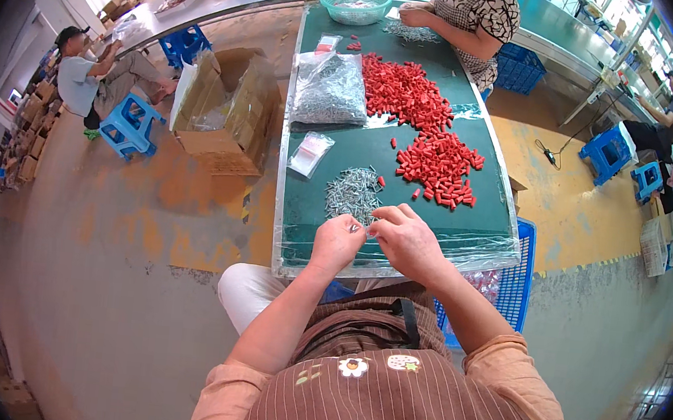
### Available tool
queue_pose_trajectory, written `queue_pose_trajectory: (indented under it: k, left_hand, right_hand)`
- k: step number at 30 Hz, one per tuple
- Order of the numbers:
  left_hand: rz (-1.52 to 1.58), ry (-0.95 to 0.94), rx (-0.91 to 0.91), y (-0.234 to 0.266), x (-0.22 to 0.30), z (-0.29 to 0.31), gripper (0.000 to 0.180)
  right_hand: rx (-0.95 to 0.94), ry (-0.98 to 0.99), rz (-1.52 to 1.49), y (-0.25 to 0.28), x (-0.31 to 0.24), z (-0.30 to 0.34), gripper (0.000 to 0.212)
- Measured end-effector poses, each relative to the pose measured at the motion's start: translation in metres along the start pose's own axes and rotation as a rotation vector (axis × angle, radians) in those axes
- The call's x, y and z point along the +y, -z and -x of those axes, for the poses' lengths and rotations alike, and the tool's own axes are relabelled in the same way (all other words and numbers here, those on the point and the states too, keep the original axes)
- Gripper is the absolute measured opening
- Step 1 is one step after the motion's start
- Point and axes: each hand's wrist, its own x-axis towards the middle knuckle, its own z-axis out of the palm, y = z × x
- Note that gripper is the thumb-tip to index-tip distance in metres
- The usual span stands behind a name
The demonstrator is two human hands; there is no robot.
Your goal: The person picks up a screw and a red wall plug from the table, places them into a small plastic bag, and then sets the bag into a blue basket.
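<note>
Over the near edge of the green table, my left hand (337,243) is closed, with a small silver screw-like piece at its fingertips. Close beside it, my right hand (409,240) has its fingers pinched together; what they hold is too small to make out. Just beyond my hands lies a loose pile of silver screws (351,194), with one red piece at its edge. To the right are a heap of small red plastic sleeves (439,168) and a larger red heap (407,93) behind it. Small clear zip bags (310,154) lie left of them.
A big clear bag of screws (331,90) lies on the green table (302,231). At the far end are a green basket (355,4) and a co-worker (471,29) handling screws. An open carton (232,119) and blue stool (130,126) stand left; a blue crate (518,276) sits right.
</note>
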Motion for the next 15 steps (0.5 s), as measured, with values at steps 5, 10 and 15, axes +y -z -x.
queue_pose_trajectory:
  k: [5, 10, 15]
  left_hand:
    - [0.313, -0.061, -0.123, -0.001, 0.001, 0.004, 0.018]
    - [0.651, -0.065, -0.29, 0.0, -0.004, 0.009, 0.011]
    - [0.601, -0.043, -0.22, 0.001, -0.006, 0.006, 0.01]
  right_hand:
    - [-0.053, -0.072, -0.016, -0.005, 0.007, 0.007, 0.008]
    - [-0.021, -0.202, -0.332, -0.001, 0.017, 0.009, 0.014]
    - [0.006, -0.328, -0.467, 0.003, 0.025, 0.013, 0.011]
